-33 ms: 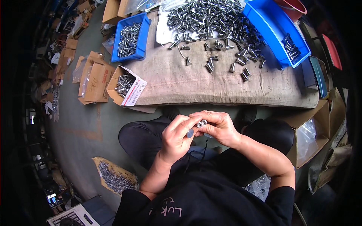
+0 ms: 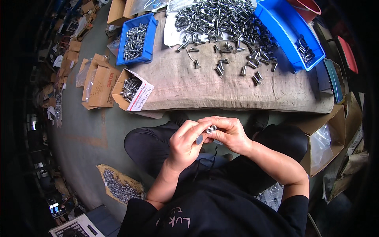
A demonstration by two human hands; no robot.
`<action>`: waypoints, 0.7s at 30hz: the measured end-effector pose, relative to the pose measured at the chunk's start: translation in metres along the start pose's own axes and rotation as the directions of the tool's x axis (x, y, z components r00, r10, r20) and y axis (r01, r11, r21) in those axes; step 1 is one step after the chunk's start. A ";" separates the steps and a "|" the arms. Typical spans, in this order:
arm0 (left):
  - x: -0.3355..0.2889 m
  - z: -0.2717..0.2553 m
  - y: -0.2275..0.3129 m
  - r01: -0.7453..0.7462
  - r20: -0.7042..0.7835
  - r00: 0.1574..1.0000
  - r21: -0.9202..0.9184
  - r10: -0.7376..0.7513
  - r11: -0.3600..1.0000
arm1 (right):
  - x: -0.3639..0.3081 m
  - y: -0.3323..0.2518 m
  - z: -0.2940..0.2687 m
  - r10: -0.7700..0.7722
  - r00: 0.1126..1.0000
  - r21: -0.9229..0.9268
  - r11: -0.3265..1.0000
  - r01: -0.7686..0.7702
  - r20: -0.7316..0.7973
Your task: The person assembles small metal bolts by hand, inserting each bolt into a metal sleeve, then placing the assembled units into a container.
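Close together over my lap, both hands are closed around small metal pieces. My left hand [image 2: 184, 141] grips a bolt [image 2: 199, 139], its flat round grey head facing up between the fingers. My right hand [image 2: 230, 134] pinches a pair of shiny metal pieces [image 2: 211, 129] side by side, their hollow round ends showing. The left fingertips touch this pair too. The fingers hide the rest of these pieces. Beyond my hands, a large heap of bolts [image 2: 221, 21] lies on the cloth-covered table [image 2: 189, 89], with several loose ones nearer its front edge.
A blue bin [image 2: 151, 41] of bolts and an open carton [image 2: 144, 94] of them stand at left. Another blue bin [image 2: 276, 23] with a few bolts is at right. A cardboard box [image 2: 335, 136] with a plastic bag stands right. Small parts lie on a cardboard sheet [image 2: 103, 170].
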State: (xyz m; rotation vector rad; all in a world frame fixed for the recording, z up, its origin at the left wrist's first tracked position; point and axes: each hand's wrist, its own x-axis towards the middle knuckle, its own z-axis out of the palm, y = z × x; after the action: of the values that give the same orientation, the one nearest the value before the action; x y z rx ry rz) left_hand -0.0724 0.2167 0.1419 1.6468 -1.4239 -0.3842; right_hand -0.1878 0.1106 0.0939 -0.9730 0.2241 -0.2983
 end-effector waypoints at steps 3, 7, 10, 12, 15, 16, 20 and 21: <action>0.002 0.000 0.002 0.049 0.008 0.999 -0.027 -0.049 0.998 | 0.001 -0.002 0.001 0.051 0.999 0.018 0.999 -0.051 -0.009; 0.000 -0.001 0.003 0.141 -0.014 0.990 -0.023 -0.142 0.990 | 0.004 0.002 0.001 0.095 0.995 0.000 0.996 -0.095 -0.011; -0.004 0.001 -0.005 0.117 -0.059 0.990 -0.182 -0.130 0.976 | 0.005 0.004 -0.003 0.129 0.991 0.100 0.987 -0.127 -0.016; -0.009 -0.004 -0.007 0.437 0.173 0.840 -0.777 -0.514 0.453 | 0.005 0.000 0.000 0.178 0.983 0.252 0.954 -0.161 -0.046; -0.003 -0.005 -0.013 0.570 0.432 0.676 -0.820 -0.597 0.053 | 0.007 -0.005 -0.003 0.116 0.993 0.318 0.942 -0.107 -0.010; -0.003 -0.004 -0.014 0.572 0.482 0.647 -0.819 -0.590 -0.041 | 0.009 -0.004 -0.005 0.115 0.993 0.322 0.941 -0.107 -0.007; -0.006 -0.003 -0.018 0.602 0.560 0.636 -0.790 -0.531 -0.113 | 0.012 -0.009 0.007 -0.087 0.990 -0.241 0.969 0.058 -0.113; -0.004 0.000 -0.015 0.630 0.590 0.594 -0.764 -0.547 -0.140 | 0.013 -0.012 0.009 -0.249 0.966 -0.463 0.865 0.193 -0.063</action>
State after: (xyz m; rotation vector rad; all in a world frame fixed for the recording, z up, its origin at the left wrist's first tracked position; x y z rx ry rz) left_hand -0.0637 0.2193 0.1292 0.9635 0.0023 -1.5600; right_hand -0.1741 0.1068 0.1082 -1.4531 0.3015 -0.5336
